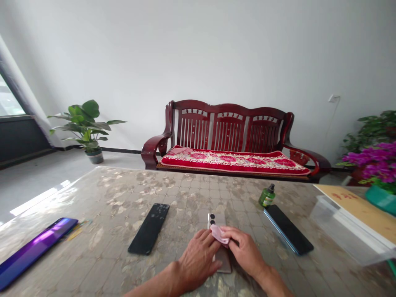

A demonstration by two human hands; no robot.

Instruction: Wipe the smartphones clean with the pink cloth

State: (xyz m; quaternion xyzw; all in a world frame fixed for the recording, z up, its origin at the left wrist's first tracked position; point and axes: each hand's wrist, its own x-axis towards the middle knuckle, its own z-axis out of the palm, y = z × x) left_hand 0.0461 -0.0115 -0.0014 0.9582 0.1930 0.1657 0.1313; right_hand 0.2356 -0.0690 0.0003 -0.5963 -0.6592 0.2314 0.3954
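A light phone (225, 265) with black camera lenses lies back up on the patterned tablecloth (185, 194), partly hidden under both hands. My left hand (199, 256) rests on its left side, palm down, fingers extended. In my right hand (244, 247) a pink cloth (219, 234) is pinched between thumb and fingers, against the phone's back near the lenses. A black phone (149, 229) with spots on its screen lies to the left, and a dark phone (289, 229) to the right. Behind that one stands a green spray bottle (267, 196).
A purple-blue phone (38, 251) is at the far left. On the right are a clear plastic box (343, 235), a tan folder (355, 206) and purple flowers (377, 163) in a teal pot. Beyond the table stand a wooden bench (229, 128) and a potted plant (89, 128).
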